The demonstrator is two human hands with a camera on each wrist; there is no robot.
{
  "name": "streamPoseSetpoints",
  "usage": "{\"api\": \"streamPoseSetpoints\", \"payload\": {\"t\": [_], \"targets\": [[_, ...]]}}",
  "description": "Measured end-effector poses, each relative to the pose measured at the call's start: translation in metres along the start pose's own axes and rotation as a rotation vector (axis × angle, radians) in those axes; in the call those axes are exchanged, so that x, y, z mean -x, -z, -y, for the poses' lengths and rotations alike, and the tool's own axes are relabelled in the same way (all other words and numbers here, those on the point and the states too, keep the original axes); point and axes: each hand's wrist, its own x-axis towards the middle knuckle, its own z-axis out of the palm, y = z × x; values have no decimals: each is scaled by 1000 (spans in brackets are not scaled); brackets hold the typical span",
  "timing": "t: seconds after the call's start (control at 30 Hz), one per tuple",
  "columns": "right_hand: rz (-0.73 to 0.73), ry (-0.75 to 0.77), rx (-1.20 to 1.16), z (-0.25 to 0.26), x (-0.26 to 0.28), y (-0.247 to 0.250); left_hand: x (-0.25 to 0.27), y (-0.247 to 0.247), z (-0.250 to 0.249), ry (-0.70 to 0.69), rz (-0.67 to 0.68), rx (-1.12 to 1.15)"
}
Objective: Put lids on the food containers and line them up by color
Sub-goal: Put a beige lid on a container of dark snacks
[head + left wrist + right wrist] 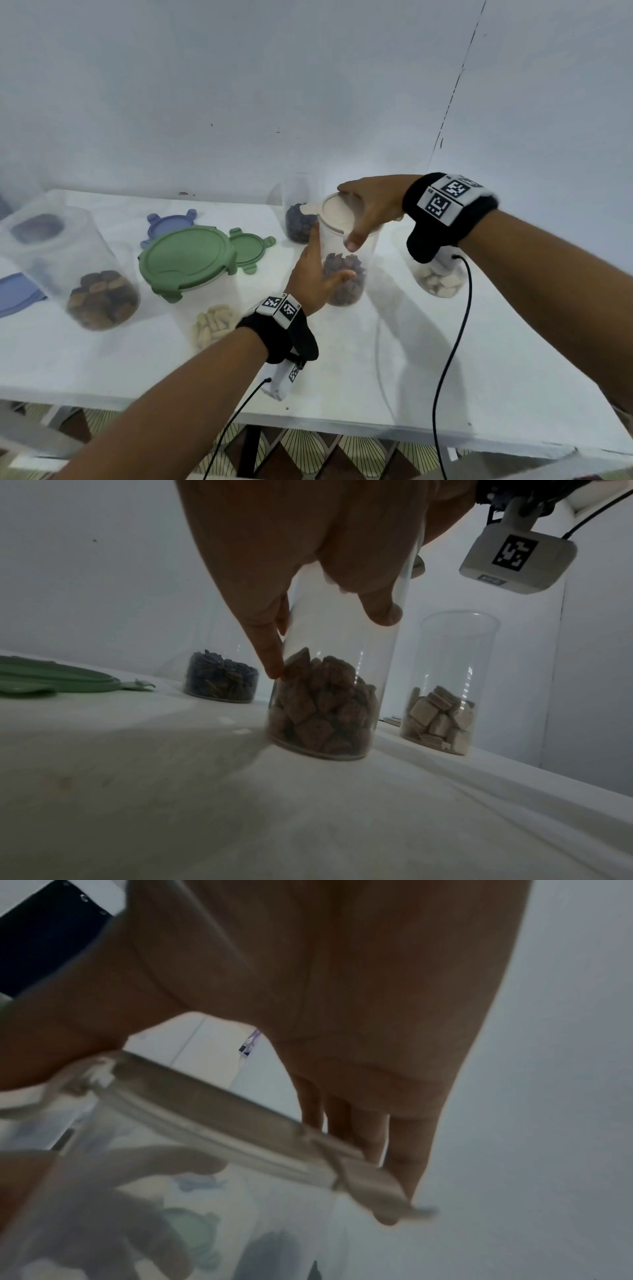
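Steadying the upright jar [346, 263] mid-table with left hand [313, 274] wrapped round its side, right hand [371, 205] cupped over the beige lid [337, 210] straight above, gripping its rim, pressing down along the jar's vertical axis.

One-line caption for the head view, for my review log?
Left hand steadies a clear jar while right hand presses on its beige lid.
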Motion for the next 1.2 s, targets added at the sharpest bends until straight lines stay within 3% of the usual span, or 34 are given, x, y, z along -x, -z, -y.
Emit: {"api": "streamPoseSetpoints", "payload": {"t": [0.23,0.63,0.9,1.07,1.2], "targets": [[-41,-5,93,2,-10,-12,2,1,-3,21,-7,-15],[-93,29,-42,-6,-11,-17,1,3,-4,47,11,-37],[-114,8,0,1,-10,-18,0,4,-2,40,27,1],[-164,5,-87,-3,-9,-28,0,10,-2,22,93,40],[-99,33,-188,-11,-2,-27,1,12,-5,29,111,33]]}}
